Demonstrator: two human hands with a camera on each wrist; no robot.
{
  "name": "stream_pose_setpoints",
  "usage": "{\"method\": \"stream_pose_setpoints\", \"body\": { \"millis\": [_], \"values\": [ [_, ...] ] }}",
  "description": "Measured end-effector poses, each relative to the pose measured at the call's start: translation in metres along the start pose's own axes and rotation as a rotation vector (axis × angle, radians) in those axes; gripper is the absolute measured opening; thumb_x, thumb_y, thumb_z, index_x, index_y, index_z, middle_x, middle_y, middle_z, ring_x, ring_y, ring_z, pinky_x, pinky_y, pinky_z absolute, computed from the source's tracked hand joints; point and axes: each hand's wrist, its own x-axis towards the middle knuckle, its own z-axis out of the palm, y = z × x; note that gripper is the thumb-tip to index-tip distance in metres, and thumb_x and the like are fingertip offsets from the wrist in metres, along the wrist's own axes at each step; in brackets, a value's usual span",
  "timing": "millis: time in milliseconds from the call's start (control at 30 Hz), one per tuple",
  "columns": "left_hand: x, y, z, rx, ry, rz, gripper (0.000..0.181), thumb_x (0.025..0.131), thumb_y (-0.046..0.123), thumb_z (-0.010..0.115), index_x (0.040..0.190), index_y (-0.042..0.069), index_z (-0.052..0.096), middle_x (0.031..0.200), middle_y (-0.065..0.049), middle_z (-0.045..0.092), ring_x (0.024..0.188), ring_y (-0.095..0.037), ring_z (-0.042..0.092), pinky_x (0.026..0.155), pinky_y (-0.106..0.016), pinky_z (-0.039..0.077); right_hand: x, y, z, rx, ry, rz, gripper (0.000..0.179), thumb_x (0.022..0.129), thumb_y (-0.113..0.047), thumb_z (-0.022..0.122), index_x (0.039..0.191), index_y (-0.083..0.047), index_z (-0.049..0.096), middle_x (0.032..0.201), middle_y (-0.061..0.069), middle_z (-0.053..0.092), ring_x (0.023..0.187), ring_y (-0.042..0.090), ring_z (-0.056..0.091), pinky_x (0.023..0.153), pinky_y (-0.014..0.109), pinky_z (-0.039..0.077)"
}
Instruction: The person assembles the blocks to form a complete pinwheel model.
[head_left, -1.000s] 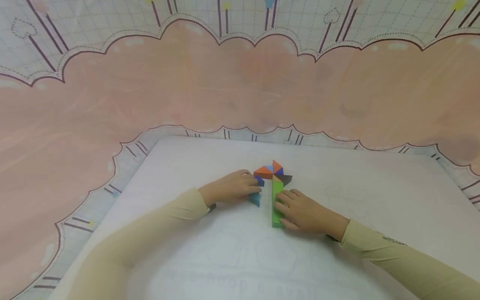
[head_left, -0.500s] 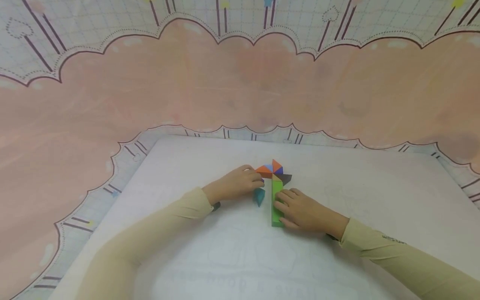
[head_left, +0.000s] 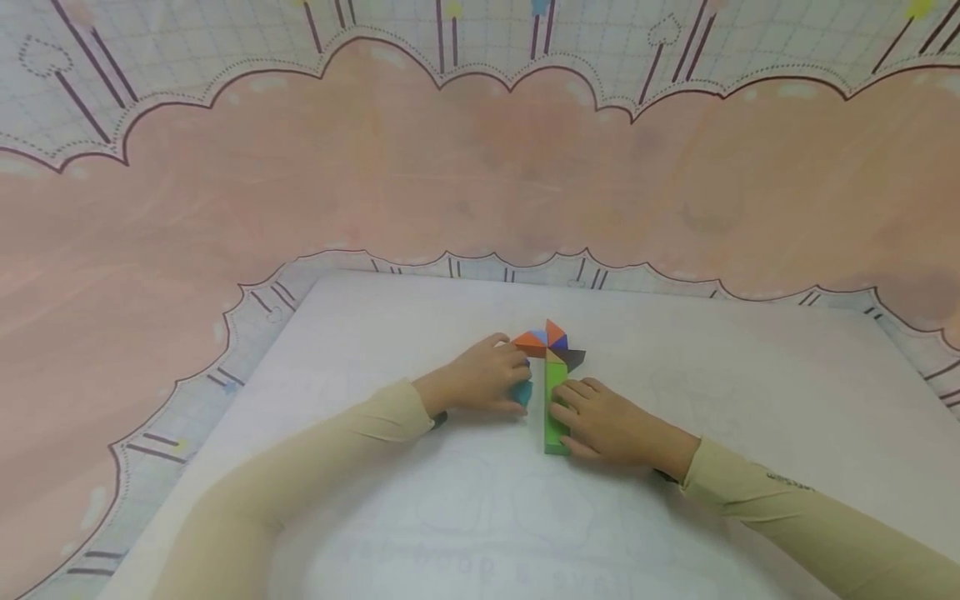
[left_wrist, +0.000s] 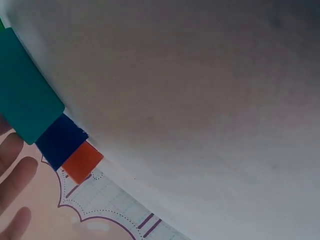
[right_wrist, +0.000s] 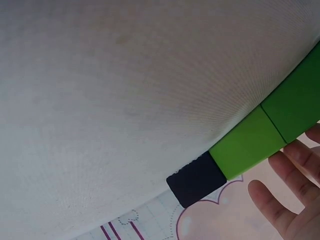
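Note:
In the head view, my left hand [head_left: 487, 377] holds a teal block [head_left: 522, 393] between thumb and fingers, just left of an upright column of green blocks [head_left: 553, 429]. A bit of a blue block [head_left: 527, 363] shows beyond its fingertips. The left wrist view has the teal block's flat side [left_wrist: 27, 85] in line with a blue one [left_wrist: 61, 141] and an orange one [left_wrist: 82, 162]. My right hand [head_left: 606, 423] rests its fingers on the green column. From the right wrist, a light green block [right_wrist: 247, 142] joins a darker green one [right_wrist: 296, 92].
Around the column's far end, orange [head_left: 528, 345], blue and light blue triangles fan out like a pinwheel, with a dark block [head_left: 573, 358] to the right. All lie on a white tabletop [head_left: 420, 517]. Behind stands a pink patterned backdrop [head_left: 450, 167].
My left hand has moved slightly right; its thumb has come round the near side of the teal block, which has shifted a little towards the green column. The right hand stays put.

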Motion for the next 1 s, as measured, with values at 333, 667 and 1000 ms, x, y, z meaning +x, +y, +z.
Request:
{"method": "stream_pose_setpoints", "body": {
  "millis": [333,667,1000],
  "values": [
    [0.001,-0.005,-0.007,-0.105,-0.064,0.087,0.041,0.087,0.045,0.061,0.120,0.020,0.061,0.110,0.003,0.064,0.109,-0.014,0.055,0.107,-0.041,0.036,0.000,0.000,-0.001,-0.005,0.006,-0.006,0.028,0.090,-0.034,0.054,0.107,-0.012,0.054,0.112,0.005,0.057,0.106,0.021,0.052,0.092,0.039,0.045],
    [0.000,-0.013,-0.004,-0.105,-0.002,0.111,0.028,0.086,0.029,0.066,0.112,0.018,0.065,0.113,0.004,0.067,0.108,-0.013,0.060,0.103,-0.035,0.041,0.000,0.000,-0.001,-0.008,0.007,-0.005,0.029,0.090,-0.034,0.054,0.107,-0.011,0.054,0.112,0.006,0.057,0.106,0.022,0.053,0.093,0.040,0.045],
    [0.007,-0.019,0.002,-0.048,0.026,0.074,0.025,0.084,0.026,0.070,0.107,0.017,0.065,0.109,0.001,0.067,0.104,-0.015,0.061,0.099,-0.034,0.043,0.000,0.000,-0.002,-0.004,0.010,-0.006,0.030,0.089,-0.034,0.056,0.107,-0.011,0.053,0.113,0.007,0.056,0.107,0.023,0.053,0.092,0.041,0.045]
  ]
}}
